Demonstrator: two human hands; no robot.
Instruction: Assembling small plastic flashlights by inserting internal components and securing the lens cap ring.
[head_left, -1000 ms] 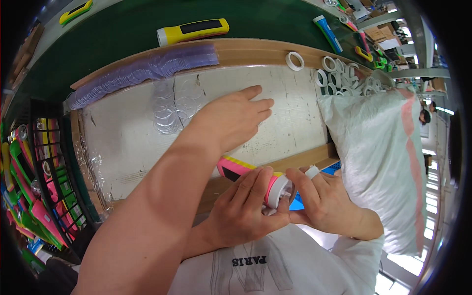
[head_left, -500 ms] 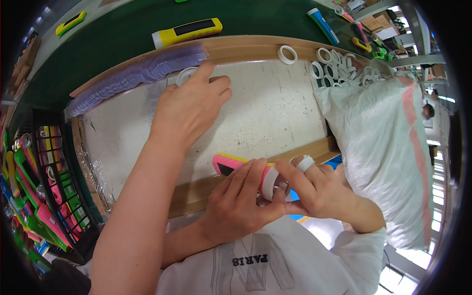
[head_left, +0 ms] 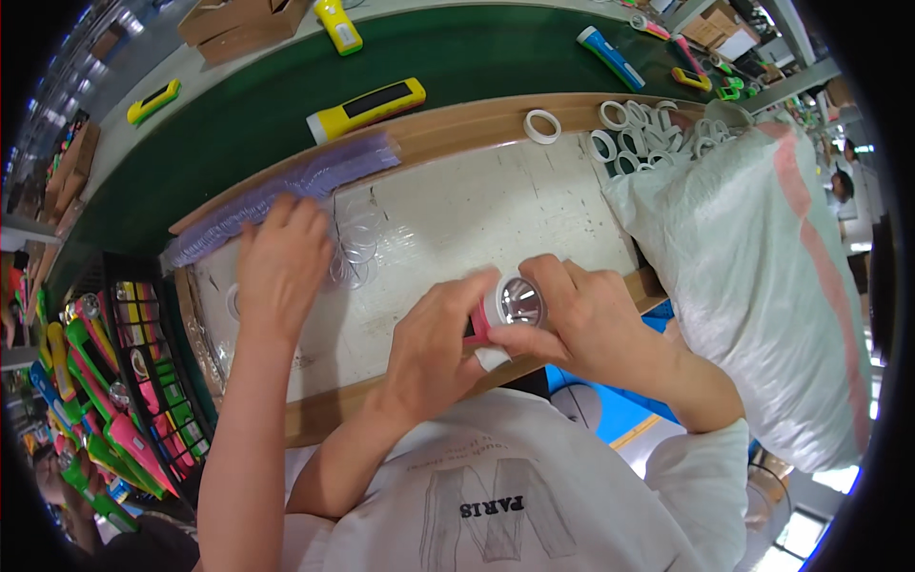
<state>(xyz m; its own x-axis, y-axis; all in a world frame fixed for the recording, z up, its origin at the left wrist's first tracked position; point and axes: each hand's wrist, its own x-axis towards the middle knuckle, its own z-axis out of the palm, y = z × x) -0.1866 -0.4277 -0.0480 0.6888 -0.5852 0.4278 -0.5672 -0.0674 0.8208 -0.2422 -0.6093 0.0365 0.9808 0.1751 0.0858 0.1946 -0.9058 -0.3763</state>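
Observation:
My left hand (head_left: pixel 434 329) is closed round the body of a pink flashlight (head_left: pixel 478 319). A white ring circles its head, and the silver reflector (head_left: pixel 521 302) faces up toward me. My right hand (head_left: pixel 596 319) grips that head from the other side, thumb below the rim and index finger above. A small white wrap (head_left: pixel 493 357) shows just under the flashlight, by my fingertips. Much of the body is hidden by my hands. At the left a co-worker's hand (head_left: pixel 286 253) reaches over the tray, beside several loose clear discs (head_left: pixel 355 253).
A cardboard-edged tray (head_left: pixel 457 205) lies ahead, with a row of purplish discs (head_left: pixel 286 186) along its far left. White rings (head_left: pixel 639 133) are heaped far right, beside a large woven sack (head_left: pixel 734 286). A black basket (head_left: pixel 157 381) and many colourful flashlights stand left. A yellow flashlight (head_left: pixel 367 110) lies beyond.
The flashlight has turned in my hands, so its reflector now faces up. The co-worker's hand has moved left and nearer, off the end of the purplish row, uncovering the clear discs.

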